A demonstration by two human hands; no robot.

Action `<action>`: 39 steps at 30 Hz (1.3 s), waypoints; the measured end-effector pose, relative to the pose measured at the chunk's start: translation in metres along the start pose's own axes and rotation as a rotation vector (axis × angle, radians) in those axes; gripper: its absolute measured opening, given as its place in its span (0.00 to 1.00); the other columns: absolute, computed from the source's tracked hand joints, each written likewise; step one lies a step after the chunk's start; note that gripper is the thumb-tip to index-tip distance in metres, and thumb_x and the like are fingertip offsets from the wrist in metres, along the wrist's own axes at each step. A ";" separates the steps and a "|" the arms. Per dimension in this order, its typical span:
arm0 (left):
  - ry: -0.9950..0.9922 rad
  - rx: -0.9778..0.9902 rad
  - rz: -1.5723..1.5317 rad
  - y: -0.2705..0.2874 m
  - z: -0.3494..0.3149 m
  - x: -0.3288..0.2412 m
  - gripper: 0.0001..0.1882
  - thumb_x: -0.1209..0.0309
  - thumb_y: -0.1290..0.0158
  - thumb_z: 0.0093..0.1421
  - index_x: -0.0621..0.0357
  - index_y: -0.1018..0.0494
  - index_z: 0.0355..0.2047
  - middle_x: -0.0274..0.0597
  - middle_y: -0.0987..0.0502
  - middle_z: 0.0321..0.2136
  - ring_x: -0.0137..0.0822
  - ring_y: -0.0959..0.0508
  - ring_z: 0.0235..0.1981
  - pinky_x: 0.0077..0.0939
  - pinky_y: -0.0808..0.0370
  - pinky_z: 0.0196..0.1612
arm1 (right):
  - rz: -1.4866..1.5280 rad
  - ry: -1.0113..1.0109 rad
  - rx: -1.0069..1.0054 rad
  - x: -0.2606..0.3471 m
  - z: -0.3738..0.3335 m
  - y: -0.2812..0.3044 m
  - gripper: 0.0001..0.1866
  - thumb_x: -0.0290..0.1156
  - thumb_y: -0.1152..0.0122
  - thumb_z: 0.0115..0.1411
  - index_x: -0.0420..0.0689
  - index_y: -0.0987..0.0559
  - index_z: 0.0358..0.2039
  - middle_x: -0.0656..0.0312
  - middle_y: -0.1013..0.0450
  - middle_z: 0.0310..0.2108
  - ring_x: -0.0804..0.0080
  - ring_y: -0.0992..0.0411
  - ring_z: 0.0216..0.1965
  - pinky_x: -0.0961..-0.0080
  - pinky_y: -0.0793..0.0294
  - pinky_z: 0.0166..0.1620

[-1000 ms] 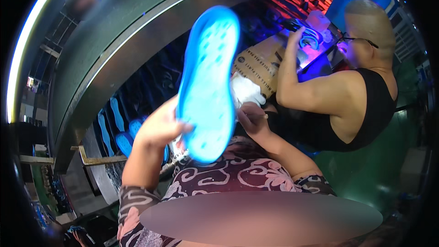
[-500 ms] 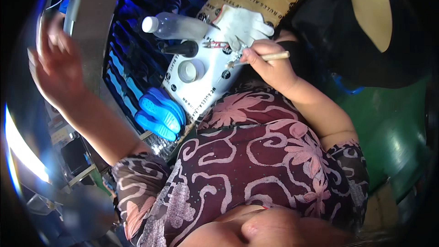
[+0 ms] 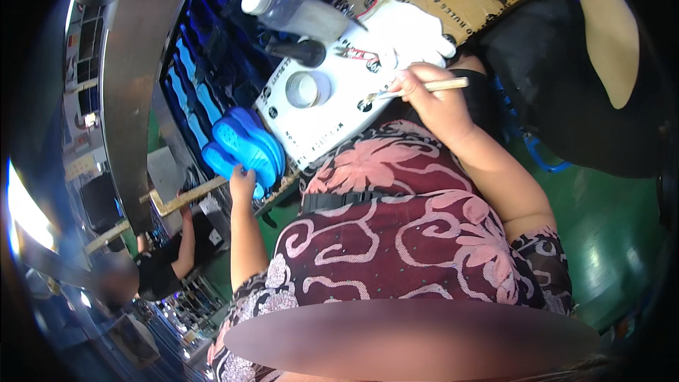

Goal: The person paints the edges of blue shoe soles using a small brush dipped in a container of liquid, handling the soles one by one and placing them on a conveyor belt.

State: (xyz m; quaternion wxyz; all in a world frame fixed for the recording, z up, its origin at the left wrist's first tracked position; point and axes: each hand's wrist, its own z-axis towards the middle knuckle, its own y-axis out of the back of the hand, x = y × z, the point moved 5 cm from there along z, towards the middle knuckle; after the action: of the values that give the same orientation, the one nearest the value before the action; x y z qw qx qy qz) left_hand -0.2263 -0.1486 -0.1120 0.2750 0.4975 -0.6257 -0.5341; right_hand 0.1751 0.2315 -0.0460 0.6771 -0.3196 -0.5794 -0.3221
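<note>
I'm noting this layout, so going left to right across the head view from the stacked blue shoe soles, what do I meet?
Stacked blue shoe soles, round open container, red-handled hand tool, the person's right hand, a co-worker's arm.

Dressed in a dark maroon top [image 3: 396,269], printed all over with thin, pale pink curls and scattered with tiny specks. Marked with a big pink flower [image 3: 484,262] toward the top's right edge, pale lacy patches [image 3: 278,299] toward its left edge. Crossed at the waist by a black band [image 3: 336,201], perhaps a belt, too dark to be sure. Fitted with dark, curl-patterned sleeves [image 3: 544,269] ending near the elbows. Bare on left hand [image 3: 242,184] and right hand [image 3: 440,102].
</note>
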 end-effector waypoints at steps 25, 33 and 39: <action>0.303 0.489 -1.735 -0.004 -0.051 -0.041 0.26 0.66 0.43 0.51 0.59 0.35 0.50 0.42 0.25 0.42 0.38 0.24 0.40 0.33 0.26 0.38 | -0.049 -0.102 0.068 -0.004 0.028 -0.041 0.16 0.38 0.47 0.63 0.37 0.21 0.30 0.65 0.26 0.26 0.81 0.33 0.27 0.84 0.32 0.33; -0.011 0.517 -1.587 -0.001 -0.112 -0.142 0.33 0.68 0.44 0.52 0.61 0.44 0.57 0.45 0.26 0.40 0.33 0.23 0.28 0.22 0.28 0.19 | -0.317 0.133 0.261 0.013 0.059 -0.075 0.13 0.35 0.44 0.61 0.38 0.21 0.28 0.62 0.27 0.26 0.76 0.31 0.30 0.80 0.32 0.35; -0.138 0.324 -1.435 0.000 -0.121 -0.164 0.26 0.75 0.51 0.57 0.62 0.46 0.54 0.48 0.25 0.35 0.33 0.22 0.23 0.18 0.26 0.22 | -0.523 0.285 0.402 0.011 0.076 -0.109 0.08 0.31 0.41 0.56 0.39 0.21 0.26 0.61 0.29 0.23 0.69 0.30 0.27 0.78 0.32 0.33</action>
State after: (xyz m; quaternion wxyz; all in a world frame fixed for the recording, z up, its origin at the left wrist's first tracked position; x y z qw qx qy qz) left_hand -0.0625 -0.0462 -0.0480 -0.2587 0.7840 -0.2335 -0.5136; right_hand 0.0446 0.2274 -0.0193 0.6949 0.0272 -0.5931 -0.4057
